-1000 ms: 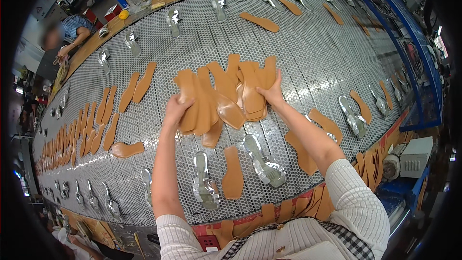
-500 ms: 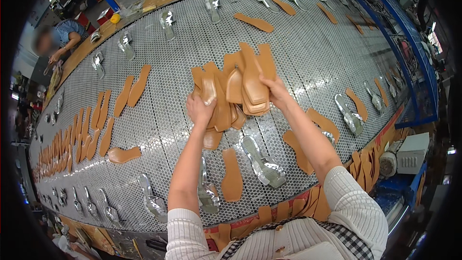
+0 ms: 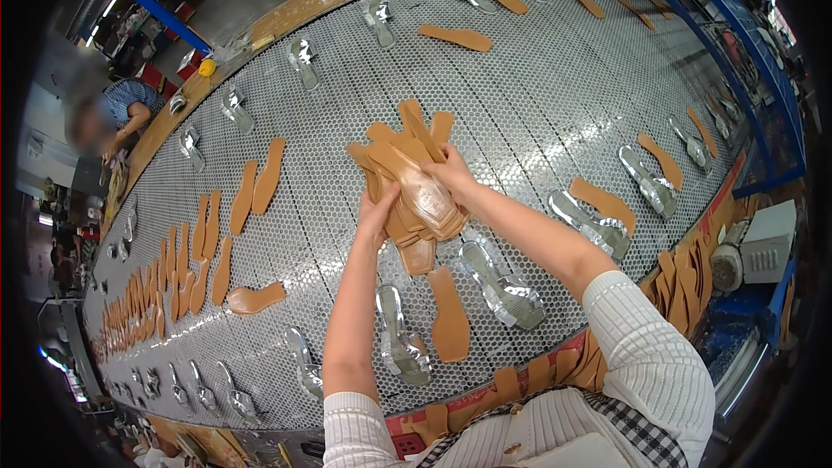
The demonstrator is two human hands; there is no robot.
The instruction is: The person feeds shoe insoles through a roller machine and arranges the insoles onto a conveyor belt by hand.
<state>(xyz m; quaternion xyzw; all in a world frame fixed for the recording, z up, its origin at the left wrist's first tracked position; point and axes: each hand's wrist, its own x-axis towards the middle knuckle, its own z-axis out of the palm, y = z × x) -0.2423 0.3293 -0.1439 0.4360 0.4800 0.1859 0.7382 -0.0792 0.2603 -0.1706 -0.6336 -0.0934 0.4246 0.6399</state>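
Both hands, left (image 3: 378, 212) and right (image 3: 452, 175), arms outstretched, clasp a fanned stack of tan insoles (image 3: 407, 175) above the mesh belt (image 3: 537, 95)

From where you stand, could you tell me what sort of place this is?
Most likely a footwear factory line. A wide perforated conveyor belt carries tan insoles and clear sandal uppers, and both hands hold a stack of insoles. Another person works at its far edge.

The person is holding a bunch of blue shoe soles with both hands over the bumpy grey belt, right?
Not quite. The head view shows the bunch of shoe soles is tan, not blue. The rest holds: the left hand and the right hand both grip it over the bumpy grey belt.
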